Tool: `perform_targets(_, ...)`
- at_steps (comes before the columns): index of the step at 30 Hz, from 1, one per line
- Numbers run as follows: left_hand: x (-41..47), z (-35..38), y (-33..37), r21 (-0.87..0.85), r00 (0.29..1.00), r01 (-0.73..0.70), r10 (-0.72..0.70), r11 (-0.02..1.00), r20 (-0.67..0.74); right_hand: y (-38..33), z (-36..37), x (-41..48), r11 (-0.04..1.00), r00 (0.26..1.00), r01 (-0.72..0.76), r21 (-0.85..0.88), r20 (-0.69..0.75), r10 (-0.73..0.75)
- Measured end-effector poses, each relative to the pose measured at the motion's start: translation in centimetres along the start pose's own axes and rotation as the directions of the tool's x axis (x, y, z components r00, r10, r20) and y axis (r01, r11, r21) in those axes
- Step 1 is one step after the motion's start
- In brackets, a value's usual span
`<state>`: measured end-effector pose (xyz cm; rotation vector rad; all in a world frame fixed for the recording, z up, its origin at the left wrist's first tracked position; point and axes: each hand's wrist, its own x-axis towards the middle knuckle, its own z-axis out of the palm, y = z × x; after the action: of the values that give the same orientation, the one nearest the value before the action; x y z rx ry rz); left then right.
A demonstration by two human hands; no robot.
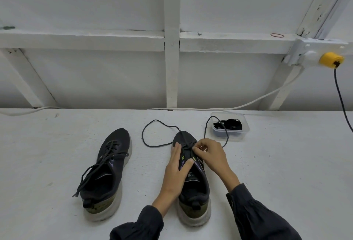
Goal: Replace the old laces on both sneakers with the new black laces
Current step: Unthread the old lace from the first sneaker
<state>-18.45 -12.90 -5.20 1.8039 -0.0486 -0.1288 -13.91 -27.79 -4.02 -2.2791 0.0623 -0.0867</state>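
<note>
Two dark sneakers stand on the white surface, toes pointing away from me. The left sneaker (108, 173) is laced, its lace ends loose. On the right sneaker (193, 186) my left hand (176, 165) lies flat, fingers straight, pressing the left side of the upper. My right hand (209, 154) pinches the dark lace (152, 125) at the eyelets near the toe. That lace is threaded only at the front and trails in two long loops across the surface. New black laces (230, 124) lie bundled in a clear plastic tub (244, 132) behind the right sneaker.
A white wall with timber framing rises just behind the surface. A white cable (248, 103) runs along its base. A yellow plug (331, 60) with a black cord (341, 98) hangs at the far right. One lace loop drapes over the tub's left rim.
</note>
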Motion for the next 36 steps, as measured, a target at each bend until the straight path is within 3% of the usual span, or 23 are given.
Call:
perform_targets(5, 0.0, 0.0, 0.2, 0.078, 0.999, -0.017, 0.013, 0.997, 0.042, -0.9, -0.2, 1.0, 0.995, 0.998, 0.004, -0.103, -0.068, -0.011)
perform_targets(10, 0.1, -0.3, 0.1, 0.071, 0.999, 0.009, -0.011, 0.997, 0.034, 0.0, -0.8, 1.1, 0.992, 0.996, -0.022, 0.123, 0.087, 0.011)
perform_targets(16, 0.0, -0.4, 0.3, 0.139, 0.998, 0.016, -0.024, 0.990, 0.058, -0.3, -1.3, 2.0, 0.999, 0.996, -0.040, 0.020, 0.078, 0.038)
perform_targets(21, -0.1, -0.4, 0.6, 0.181, 0.996, 0.030, -0.044, 0.983, 0.074, -1.8, -2.3, 2.6, 0.956, 0.997, -0.052, 0.288, -0.035, 0.065)
perform_targets(23, -0.1, -0.4, 0.6, 0.175, 0.996, 0.037, -0.050, 0.984, 0.069, -1.7, -2.5, 2.3, 0.954, 0.998, -0.054, 0.295, 0.041, 0.043)
perform_targets(26, -0.1, -0.5, 0.7, 0.183, 0.996, 0.038, -0.051, 0.982, 0.066, -1.0, -2.5, 1.9, 0.982, 0.976, -0.076, 0.174, 0.214, 0.038)
perform_targets(29, -0.2, -0.4, 0.7, 0.195, 0.996, 0.035, -0.050, 0.980, 0.072, -0.8, -2.5, 2.1, 0.986, 0.976, -0.075, 0.152, 0.213, 0.041)
perform_targets(31, -0.2, -0.4, 0.7, 0.191, 0.996, 0.036, -0.050, 0.981, 0.074, -1.3, -3.0, 2.4, 0.954, 0.990, -0.086, 0.288, 0.128, 0.051)
perform_targets(34, -0.2, -0.3, 0.6, 0.188, 0.996, 0.041, -0.055, 0.981, 0.074, -2.1, -4.4, 2.7, 0.815, 0.993, -0.089, 0.573, -0.011, 0.116)
perform_targets(36, -0.2, -0.3, 0.5, 0.194, 0.996, 0.042, -0.057, 0.980, 0.072, -2.0, -4.8, 2.5, 0.791, 0.991, -0.108, 0.602, 0.006, 0.131)
